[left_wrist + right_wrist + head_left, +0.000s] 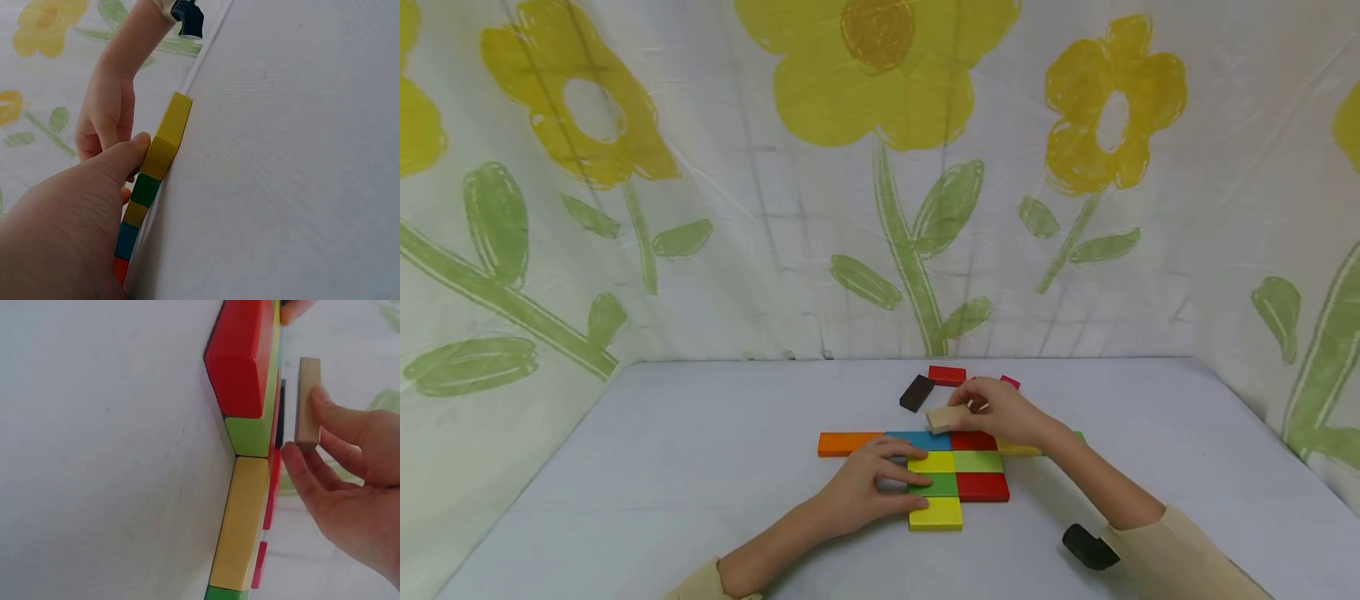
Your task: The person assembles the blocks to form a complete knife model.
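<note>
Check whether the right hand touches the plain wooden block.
Touching. The right wrist view shows the right hand pinching the plain wooden block, with no gap between them.

The right hand [1003, 410] pinches a tan block [942, 419], with a dark block [917, 393] at its ten o'clock and a red block [947, 377] at twelve. The left hand [867, 487] lies at the abutting blocks' [978, 462] nine o'clock side, partly over green [945, 485].
</note>
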A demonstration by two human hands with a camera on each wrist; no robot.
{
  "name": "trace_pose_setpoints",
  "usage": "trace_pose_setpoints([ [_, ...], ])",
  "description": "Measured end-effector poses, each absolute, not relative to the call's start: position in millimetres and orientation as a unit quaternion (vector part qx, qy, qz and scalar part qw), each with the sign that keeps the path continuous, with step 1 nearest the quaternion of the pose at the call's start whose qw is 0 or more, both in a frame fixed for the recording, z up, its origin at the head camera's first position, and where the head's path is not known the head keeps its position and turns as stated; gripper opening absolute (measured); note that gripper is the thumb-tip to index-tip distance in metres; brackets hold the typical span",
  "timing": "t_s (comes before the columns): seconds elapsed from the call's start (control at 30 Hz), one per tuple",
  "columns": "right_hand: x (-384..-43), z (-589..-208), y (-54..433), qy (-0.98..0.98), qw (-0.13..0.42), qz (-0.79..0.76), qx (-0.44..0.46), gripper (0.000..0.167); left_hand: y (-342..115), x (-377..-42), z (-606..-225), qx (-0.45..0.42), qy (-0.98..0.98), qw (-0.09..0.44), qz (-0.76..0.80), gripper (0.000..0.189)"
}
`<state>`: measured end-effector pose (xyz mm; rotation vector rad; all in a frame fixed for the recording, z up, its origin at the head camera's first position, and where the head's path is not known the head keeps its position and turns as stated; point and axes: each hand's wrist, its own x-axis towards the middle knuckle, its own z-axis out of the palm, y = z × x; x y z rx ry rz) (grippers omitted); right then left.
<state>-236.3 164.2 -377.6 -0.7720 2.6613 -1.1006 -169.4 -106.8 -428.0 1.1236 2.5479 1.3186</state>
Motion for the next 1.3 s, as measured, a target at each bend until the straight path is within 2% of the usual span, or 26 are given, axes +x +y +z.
trace_pose_setpoints([
  [0.17, -227, -376, 168, 0.889, 0.068, -0.372, -0.258, 0.023, -107, -170, -427, 0.361, 0.829, 0.034, 0.427, 0.025],
  [0.77, -185, -370, 181, 0.887, 0.041, -0.394, -0.237, 0.026, -107, -168, -428, 0.357, 0.83, 0.033, 0.427, 0.026],
  [1.03, -167, -369, 185, 0.891, 0.046, -0.402, -0.206, 0.03, -107, -168, -429, 0.356, 0.83, 0.033, 0.428, 0.026],
  [1.3, -153, -371, 190, 0.883, 0.059, -0.414, -0.214, 0.03, -107, -168, -428, 0.348, 0.833, 0.039, 0.429, 0.026],
])
